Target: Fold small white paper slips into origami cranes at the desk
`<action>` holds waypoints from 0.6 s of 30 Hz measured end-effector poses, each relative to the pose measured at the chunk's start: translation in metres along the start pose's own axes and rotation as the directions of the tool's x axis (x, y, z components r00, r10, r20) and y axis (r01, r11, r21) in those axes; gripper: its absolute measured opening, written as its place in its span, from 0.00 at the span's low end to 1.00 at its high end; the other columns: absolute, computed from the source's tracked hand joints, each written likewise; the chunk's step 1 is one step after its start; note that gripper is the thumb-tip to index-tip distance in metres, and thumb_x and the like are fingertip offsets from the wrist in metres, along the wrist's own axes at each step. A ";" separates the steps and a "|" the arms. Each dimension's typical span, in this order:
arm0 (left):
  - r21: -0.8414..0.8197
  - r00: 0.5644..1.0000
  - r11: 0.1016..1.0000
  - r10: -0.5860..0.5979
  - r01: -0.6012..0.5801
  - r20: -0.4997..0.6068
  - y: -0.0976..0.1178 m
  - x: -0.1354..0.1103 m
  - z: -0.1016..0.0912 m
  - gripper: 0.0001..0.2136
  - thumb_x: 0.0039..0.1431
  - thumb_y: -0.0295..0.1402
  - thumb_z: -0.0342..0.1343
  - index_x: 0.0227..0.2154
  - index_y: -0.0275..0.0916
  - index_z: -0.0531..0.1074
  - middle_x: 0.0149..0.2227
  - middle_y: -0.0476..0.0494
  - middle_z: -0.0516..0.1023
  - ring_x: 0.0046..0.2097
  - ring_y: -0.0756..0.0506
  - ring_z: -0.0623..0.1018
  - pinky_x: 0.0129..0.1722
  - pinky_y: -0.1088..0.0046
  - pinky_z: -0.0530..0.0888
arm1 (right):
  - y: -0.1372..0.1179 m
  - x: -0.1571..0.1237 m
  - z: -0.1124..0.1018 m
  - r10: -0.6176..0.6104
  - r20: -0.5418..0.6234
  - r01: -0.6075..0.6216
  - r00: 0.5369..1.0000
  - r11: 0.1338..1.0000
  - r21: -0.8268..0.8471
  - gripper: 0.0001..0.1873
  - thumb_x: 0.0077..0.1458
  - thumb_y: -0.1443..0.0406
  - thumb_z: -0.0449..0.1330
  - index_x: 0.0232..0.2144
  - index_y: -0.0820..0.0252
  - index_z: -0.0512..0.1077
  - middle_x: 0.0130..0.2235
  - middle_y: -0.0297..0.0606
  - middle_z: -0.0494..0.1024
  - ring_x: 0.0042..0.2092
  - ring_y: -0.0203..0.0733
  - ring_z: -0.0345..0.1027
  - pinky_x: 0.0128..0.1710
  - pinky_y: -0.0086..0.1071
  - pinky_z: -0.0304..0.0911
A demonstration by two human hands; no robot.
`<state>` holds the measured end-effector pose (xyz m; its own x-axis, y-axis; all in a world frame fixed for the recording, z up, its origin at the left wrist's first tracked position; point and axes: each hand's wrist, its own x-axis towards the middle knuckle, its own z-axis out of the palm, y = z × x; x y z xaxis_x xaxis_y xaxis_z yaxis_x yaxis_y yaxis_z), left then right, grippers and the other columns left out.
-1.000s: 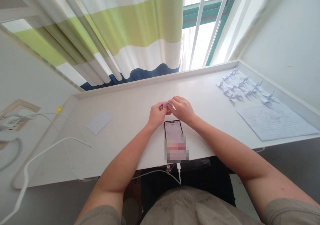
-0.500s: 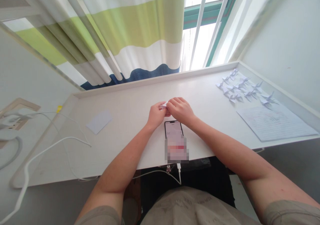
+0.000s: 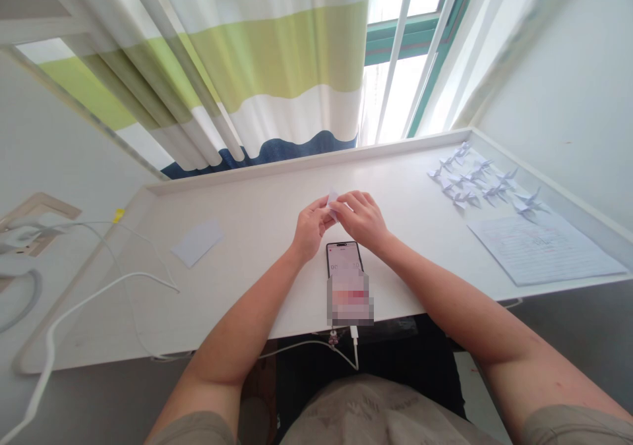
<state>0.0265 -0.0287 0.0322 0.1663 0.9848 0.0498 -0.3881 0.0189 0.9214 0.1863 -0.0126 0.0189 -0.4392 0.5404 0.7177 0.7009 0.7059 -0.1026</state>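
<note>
A small folded piece of white paper [image 3: 331,198] is held up between both hands above the middle of the desk. My left hand [image 3: 310,226] pinches it from the left, fingers closed on its lower side. From the right, my right hand [image 3: 360,217] grips the same paper with thumb and fingertips. Part of the paper is hidden behind the fingers. Just below the hands lies a phone [image 3: 345,260] with a lit screen, its lower part blurred out. Several folded paper cranes [image 3: 475,175] stand in a group at the far right.
A stack of written sheets [image 3: 544,247] lies at the right front of the white desk [image 3: 257,234]. Square white paper [image 3: 198,242] rests on the left. White cables [image 3: 103,289] run across the left edge, and a charging cable [image 3: 354,336] plugs into the phone. A raised rim borders the back.
The folded paper now stands up with its pointed tip showing above the fingers. My right hand has uncurled somewhat and shifted its grip along the paper.
</note>
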 end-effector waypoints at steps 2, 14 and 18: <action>-0.034 0.999 0.998 -0.045 0.044 -0.024 0.001 0.002 -0.002 0.13 0.59 0.38 0.62 0.42 0.35 0.80 0.42 0.39 0.86 0.46 0.42 0.85 0.54 0.60 0.80 | 0.002 0.000 0.000 -0.032 0.027 0.032 0.999 0.999 0.010 0.11 0.72 0.69 0.53 0.44 0.51 0.75 0.42 0.41 0.80 0.46 0.50 0.69 0.48 0.44 0.61; 0.056 0.989 0.992 -0.107 0.113 -0.100 0.004 0.008 -0.016 0.08 0.57 0.31 0.63 0.39 0.34 0.80 0.33 0.42 0.85 0.37 0.45 0.85 0.49 0.60 0.81 | 0.007 -0.005 0.002 0.087 -0.033 -0.081 0.996 0.987 0.137 0.08 0.68 0.69 0.58 0.42 0.53 0.77 0.48 0.45 0.80 0.51 0.53 0.70 0.51 0.48 0.65; 0.086 0.986 0.986 -0.136 0.145 -0.094 0.005 0.008 -0.017 0.07 0.57 0.29 0.62 0.39 0.34 0.79 0.32 0.43 0.84 0.35 0.45 0.84 0.50 0.57 0.82 | 0.011 -0.006 0.005 0.165 -0.033 -0.148 0.986 0.943 0.299 0.07 0.68 0.67 0.59 0.43 0.53 0.77 0.46 0.44 0.80 0.48 0.51 0.72 0.49 0.46 0.70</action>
<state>0.0101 -0.0172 0.0306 0.1315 0.9849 -0.1130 -0.2810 0.1463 0.9485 0.1936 -0.0060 0.0099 -0.2989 0.6343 0.7130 0.5575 0.7225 -0.4090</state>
